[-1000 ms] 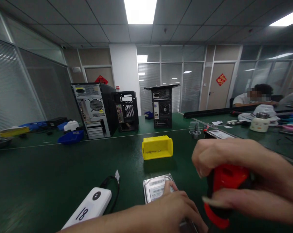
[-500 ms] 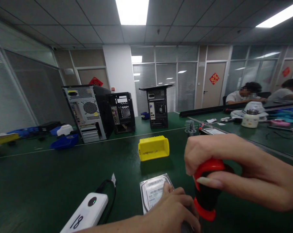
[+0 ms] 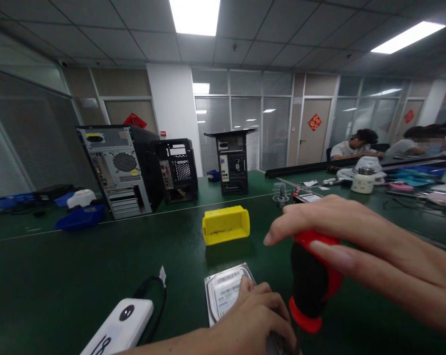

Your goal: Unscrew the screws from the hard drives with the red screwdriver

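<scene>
The right hand (image 3: 371,246) is clenching its grip around the red-and-black screwdriver (image 3: 312,281), held upright, tip hidden; the left hand (image 3: 256,320) is pressing flat on the hard drive (image 3: 223,291) at 6 o'clock. Fastening looks underway. The worktop (image 3: 78,276) is lying open toward 9 o'clock; the yellow bin (image 3: 226,225) is sitting at 12

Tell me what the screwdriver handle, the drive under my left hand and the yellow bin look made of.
Screwdriver handle: probably matte black rubbery grip over glossy red plastic, judging by sheen. Hard drive: seemingly bare metal, silvery casing with a white paper label. Yellow bin: likely moulded plastic, uniform colour, slightly scuffed front.
</scene>
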A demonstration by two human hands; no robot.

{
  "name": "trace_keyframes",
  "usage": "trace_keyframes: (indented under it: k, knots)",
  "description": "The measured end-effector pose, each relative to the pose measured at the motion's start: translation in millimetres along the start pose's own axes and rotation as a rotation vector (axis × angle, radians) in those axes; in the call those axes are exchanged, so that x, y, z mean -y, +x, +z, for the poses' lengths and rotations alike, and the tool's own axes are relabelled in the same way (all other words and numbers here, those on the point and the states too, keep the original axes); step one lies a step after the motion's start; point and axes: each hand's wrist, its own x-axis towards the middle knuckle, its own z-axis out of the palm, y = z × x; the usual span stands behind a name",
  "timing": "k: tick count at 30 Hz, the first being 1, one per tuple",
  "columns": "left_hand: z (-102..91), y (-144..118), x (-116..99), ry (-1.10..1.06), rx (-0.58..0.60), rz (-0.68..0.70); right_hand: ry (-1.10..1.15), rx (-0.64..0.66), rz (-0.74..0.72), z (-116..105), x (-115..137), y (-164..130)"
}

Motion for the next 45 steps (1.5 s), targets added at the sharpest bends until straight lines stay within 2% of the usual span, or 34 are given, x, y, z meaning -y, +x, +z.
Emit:
trace_keyframes:
  k: [3,8,14,18,24,28,35,40,45]
  knots:
    - [-1.9,0.4,-2.8,-0.001,0.002,-0.003,-0.066,0.167,-0.181,-3.8,-3.1,4.6]
    - [-2.4,-0.3,-5.0,0.012,0.006,-0.017,-0.031,0.172,-0.224,-1.7,-6.6,9.9]
    - [-1.2,-0.1,-3.2,0.020,-0.001,-0.013,0.067,0.136,-0.163,2.8,-9.2,11.0]
    - [1.8,-0.2,-1.6,0.010,-0.019,-0.011,0.209,0.134,-0.167,8.5,-8.4,10.7]
    - [6.8,0.1,0.5,0.010,-0.039,-0.019,0.493,0.221,-0.011,16.8,-8.7,10.2]
    - [10.2,0.3,4.8,0.007,-0.042,0.020,0.466,0.243,-0.053,10.3,-10.4,11.0]
    - [13.3,-3.7,8.4,-0.046,-0.077,0.002,0.360,0.356,-0.007,-11.1,-13.0,6.2]
    - [10.4,-5.0,4.4,-0.043,-0.079,-0.016,0.256,0.301,-0.064,-8.3,-15.5,11.2]
    - [1.1,-4.5,-4.8,-0.041,-0.032,-0.021,0.196,0.220,-0.150,0.8,-16.2,14.9]
